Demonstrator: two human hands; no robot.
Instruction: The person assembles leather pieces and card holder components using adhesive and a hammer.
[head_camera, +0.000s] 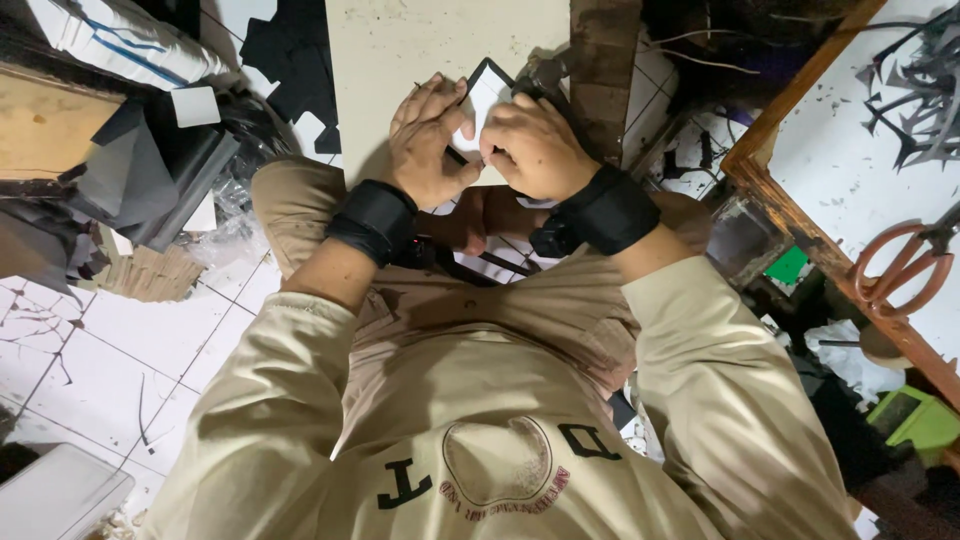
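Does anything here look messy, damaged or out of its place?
Yes. Black scraps lie scattered on the white tiled floor, which looks cracked and stained. Both hands, left hand and right hand, hold a white piece neatly.

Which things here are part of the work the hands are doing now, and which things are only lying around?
In use:
- left hand and right hand, together on a white piece with black edge
- pale board under it

Lying about:
- orange-handled scissors on the right
- black offcuts
- grey sheets
- green scrap
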